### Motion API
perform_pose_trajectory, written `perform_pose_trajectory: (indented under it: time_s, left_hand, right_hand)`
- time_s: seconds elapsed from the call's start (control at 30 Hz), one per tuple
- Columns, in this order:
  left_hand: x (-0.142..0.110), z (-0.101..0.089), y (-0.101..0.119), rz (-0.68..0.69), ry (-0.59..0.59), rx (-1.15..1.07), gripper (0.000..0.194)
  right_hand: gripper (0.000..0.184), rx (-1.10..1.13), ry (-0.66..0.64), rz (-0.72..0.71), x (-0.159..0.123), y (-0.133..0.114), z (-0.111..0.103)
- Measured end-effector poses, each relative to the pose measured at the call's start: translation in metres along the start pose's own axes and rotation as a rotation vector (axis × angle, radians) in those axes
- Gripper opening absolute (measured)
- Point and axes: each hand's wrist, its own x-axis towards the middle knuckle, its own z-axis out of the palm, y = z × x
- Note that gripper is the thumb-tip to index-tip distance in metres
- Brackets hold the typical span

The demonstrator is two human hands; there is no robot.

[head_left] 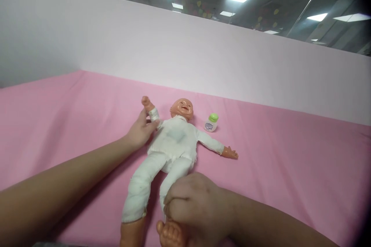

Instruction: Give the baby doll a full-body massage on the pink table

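A baby doll (174,141) with a white cloth body lies on its back on a pink sheet (275,170). Its plastic head points to the far side. My left hand (142,129) is closed around the doll's raised arm at the image left, below its small plastic hand. Near the front, my right hand (199,202) wraps the lower part of the doll's leg at the image right, just above the foot. The doll's other arm stretches out sideways, palm open. A small bottle (211,123) with a green cap stands beside the doll's head.
Behind the sheet rises a white padded wall (185,50). Above it, glass panels (232,4) reflect or show ceiling lights. The sheet has soft folds at left and right.
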Motion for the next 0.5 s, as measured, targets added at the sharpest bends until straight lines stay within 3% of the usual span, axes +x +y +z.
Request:
perform_pose_trajectory:
  time_s: [0.07, 0.13, 0.2, 0.37, 0.5]
  left_hand:
    - [-0.007, 0.005, 0.005, 0.198, -0.114, 0.349, 0.072]
    - [-0.012, 0.009, 0.008, 0.383, -0.191, 0.644, 0.068]
    - [-0.013, 0.010, 0.008, 0.511, -0.224, 0.825, 0.062]
    - [-0.011, 0.008, 0.006, 0.620, -0.191, 0.983, 0.058]
    - [-0.011, 0.008, 0.005, 0.599, -0.203, 0.982, 0.059]
  right_hand:
    - [0.019, -0.026, 0.189, -0.030, 0.003, -0.002, -0.008]
    - [0.025, -0.129, 0.366, -0.024, 0.004, -0.001, -0.017]
    - [0.029, -0.255, 0.451, 0.040, 0.002, 0.007, -0.026]
    - [0.029, -0.412, 0.477, 0.396, -0.007, 0.047, -0.036]
    - [0.027, -0.371, 0.448, 0.466, -0.010, 0.065, -0.033]
